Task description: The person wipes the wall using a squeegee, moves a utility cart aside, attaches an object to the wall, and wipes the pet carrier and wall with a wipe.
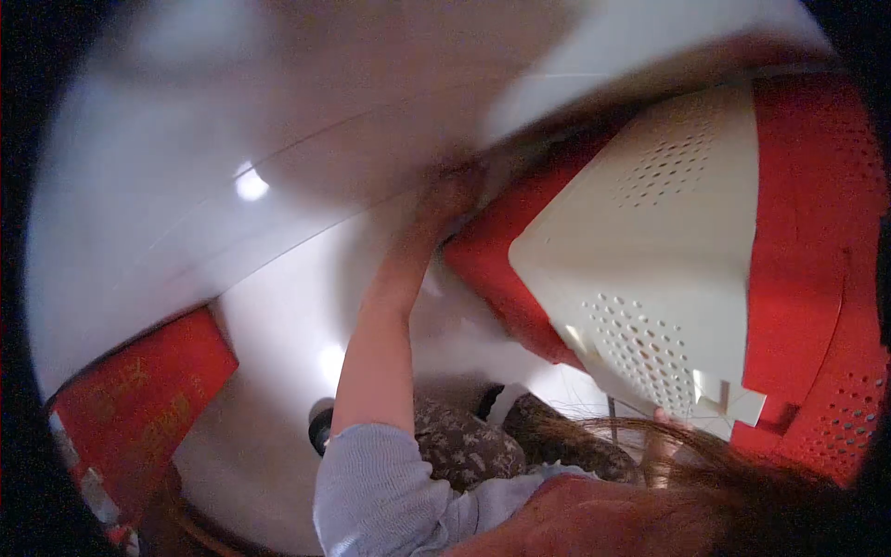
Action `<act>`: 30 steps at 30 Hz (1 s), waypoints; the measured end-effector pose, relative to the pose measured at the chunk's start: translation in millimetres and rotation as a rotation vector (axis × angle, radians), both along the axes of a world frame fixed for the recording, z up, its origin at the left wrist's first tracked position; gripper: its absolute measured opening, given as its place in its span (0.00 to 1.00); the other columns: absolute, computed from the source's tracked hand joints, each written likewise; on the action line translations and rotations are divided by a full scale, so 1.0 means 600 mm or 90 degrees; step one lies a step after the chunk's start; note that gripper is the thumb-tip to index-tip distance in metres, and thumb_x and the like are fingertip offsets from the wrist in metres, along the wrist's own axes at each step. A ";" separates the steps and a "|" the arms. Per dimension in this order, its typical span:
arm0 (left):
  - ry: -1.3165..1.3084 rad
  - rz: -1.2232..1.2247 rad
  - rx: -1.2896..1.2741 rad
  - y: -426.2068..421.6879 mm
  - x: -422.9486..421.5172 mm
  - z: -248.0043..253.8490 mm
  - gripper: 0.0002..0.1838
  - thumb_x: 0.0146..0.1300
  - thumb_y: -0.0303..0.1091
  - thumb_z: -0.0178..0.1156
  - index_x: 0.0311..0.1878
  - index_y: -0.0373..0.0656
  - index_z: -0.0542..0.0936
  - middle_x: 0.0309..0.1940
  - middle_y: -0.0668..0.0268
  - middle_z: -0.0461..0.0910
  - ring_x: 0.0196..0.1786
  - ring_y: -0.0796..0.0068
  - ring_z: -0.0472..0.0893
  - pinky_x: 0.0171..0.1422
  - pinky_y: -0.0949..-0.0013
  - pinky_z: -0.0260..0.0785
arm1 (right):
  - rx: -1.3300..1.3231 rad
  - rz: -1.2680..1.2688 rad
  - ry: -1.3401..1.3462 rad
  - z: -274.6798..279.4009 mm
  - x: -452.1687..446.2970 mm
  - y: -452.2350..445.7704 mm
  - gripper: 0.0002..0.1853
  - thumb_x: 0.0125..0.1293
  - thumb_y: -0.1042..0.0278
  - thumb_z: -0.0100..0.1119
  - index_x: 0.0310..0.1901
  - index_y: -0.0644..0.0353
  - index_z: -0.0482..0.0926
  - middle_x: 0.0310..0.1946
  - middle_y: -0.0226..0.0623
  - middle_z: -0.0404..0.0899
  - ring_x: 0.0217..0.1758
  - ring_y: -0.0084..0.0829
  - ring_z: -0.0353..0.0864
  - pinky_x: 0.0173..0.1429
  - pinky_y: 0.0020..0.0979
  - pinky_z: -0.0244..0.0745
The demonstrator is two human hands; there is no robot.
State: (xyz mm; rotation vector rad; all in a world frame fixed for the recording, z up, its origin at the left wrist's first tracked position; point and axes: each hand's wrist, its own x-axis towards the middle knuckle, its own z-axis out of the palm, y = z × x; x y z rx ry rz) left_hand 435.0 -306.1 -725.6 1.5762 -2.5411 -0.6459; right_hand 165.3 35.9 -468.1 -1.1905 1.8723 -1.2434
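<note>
A large red and cream plastic box (631,251) with rows of round holes is tilted at the right, one corner pointing left. My left hand (455,193) reaches up to the box's dark red upper corner, at the seam with a pale surface. Shadow hides its fingers, so their pose does not show. Low at the box's underside, my right hand (662,436) has its fingertips against the cream edge, mostly covered by strands of hair.
At the lower left is a red printed sheet or packet (148,381) with gold characters. A pale, glossy curved surface (213,139) fills the upper left. Patterned trousers (464,436) and a dark round object (321,425) show below my left arm.
</note>
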 end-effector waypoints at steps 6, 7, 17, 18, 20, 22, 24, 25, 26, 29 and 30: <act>0.059 -0.087 -0.089 -0.001 0.002 -0.006 0.20 0.58 0.38 0.44 0.53 0.46 0.67 0.56 0.62 0.63 0.61 0.65 0.59 0.66 0.59 0.48 | 0.133 -0.074 -0.015 -0.014 -0.020 0.020 0.26 0.51 0.73 0.55 0.52 0.71 0.62 0.48 0.44 0.68 0.54 0.36 0.66 0.59 0.35 0.56; 0.074 -0.100 -0.103 -0.001 0.003 -0.008 0.20 0.58 0.38 0.44 0.53 0.46 0.67 0.56 0.62 0.63 0.61 0.65 0.59 0.66 0.59 0.48 | 0.152 -0.070 -0.042 0.005 -0.001 0.011 0.25 0.51 0.71 0.55 0.51 0.69 0.63 0.48 0.44 0.68 0.53 0.35 0.65 0.59 0.35 0.56; 0.128 -0.252 -0.184 0.002 0.024 -0.026 0.19 0.58 0.39 0.45 0.53 0.50 0.68 0.56 0.65 0.63 0.62 0.66 0.58 0.66 0.59 0.47 | 0.166 -0.021 -0.005 -0.003 -0.016 0.019 0.23 0.53 0.71 0.55 0.51 0.69 0.64 0.47 0.40 0.70 0.51 0.33 0.68 0.58 0.33 0.58; 0.129 -0.266 -0.188 0.003 0.027 -0.029 0.19 0.58 0.39 0.45 0.53 0.50 0.68 0.56 0.65 0.63 0.62 0.66 0.58 0.66 0.59 0.47 | 0.170 -0.019 -0.010 0.003 -0.002 0.010 0.23 0.53 0.71 0.55 0.51 0.69 0.64 0.47 0.40 0.70 0.51 0.33 0.68 0.58 0.33 0.58; 0.132 -0.292 -0.197 0.006 0.034 -0.037 0.19 0.58 0.39 0.45 0.53 0.51 0.68 0.56 0.65 0.63 0.62 0.67 0.58 0.66 0.59 0.47 | 0.214 -0.117 0.080 0.030 0.033 -0.011 0.24 0.54 0.73 0.54 0.53 0.68 0.62 0.50 0.41 0.67 0.53 0.33 0.66 0.59 0.33 0.56; 0.130 -0.310 -0.243 0.023 0.050 -0.096 0.19 0.57 0.40 0.46 0.52 0.52 0.69 0.56 0.67 0.64 0.62 0.67 0.58 0.66 0.59 0.46 | 0.241 -0.163 0.118 0.031 0.047 -0.018 0.24 0.55 0.74 0.54 0.53 0.68 0.61 0.51 0.42 0.66 0.55 0.33 0.65 0.60 0.33 0.55; 0.129 -0.331 -0.285 0.051 0.083 -0.123 0.19 0.56 0.41 0.47 0.52 0.53 0.69 0.56 0.69 0.64 0.62 0.67 0.58 0.67 0.59 0.45 | 0.072 -0.108 0.045 0.023 0.044 -0.018 0.24 0.55 0.74 0.55 0.53 0.67 0.62 0.51 0.41 0.66 0.55 0.32 0.65 0.60 0.32 0.55; 0.130 -0.299 -0.274 0.076 0.099 -0.128 0.18 0.56 0.41 0.48 0.51 0.52 0.70 0.55 0.70 0.65 0.62 0.67 0.59 0.67 0.58 0.46 | 0.082 -0.117 0.043 0.025 0.048 -0.022 0.23 0.54 0.75 0.55 0.53 0.67 0.62 0.50 0.41 0.67 0.54 0.31 0.66 0.59 0.32 0.56; 0.130 -0.265 -0.263 0.098 0.116 -0.133 0.18 0.55 0.40 0.48 0.50 0.52 0.70 0.55 0.71 0.66 0.61 0.67 0.59 0.66 0.58 0.46 | 0.090 -0.117 0.039 0.018 0.028 -0.015 0.23 0.54 0.75 0.55 0.53 0.67 0.62 0.50 0.41 0.67 0.54 0.31 0.66 0.59 0.32 0.56; 0.142 -0.171 -0.283 0.159 0.170 -0.184 0.15 0.54 0.37 0.47 0.46 0.50 0.72 0.50 0.70 0.70 0.59 0.68 0.63 0.65 0.58 0.49 | 0.083 -0.017 0.048 0.002 -0.007 -0.009 0.22 0.55 0.75 0.54 0.52 0.67 0.63 0.49 0.41 0.68 0.52 0.30 0.66 0.59 0.31 0.57; 0.140 -0.173 -0.277 0.179 0.190 -0.173 0.15 0.54 0.37 0.47 0.46 0.50 0.72 0.50 0.70 0.70 0.59 0.68 0.63 0.65 0.58 0.49 | 0.088 -0.019 0.045 0.010 0.013 -0.019 0.22 0.55 0.75 0.54 0.52 0.67 0.63 0.49 0.41 0.68 0.52 0.30 0.66 0.59 0.31 0.57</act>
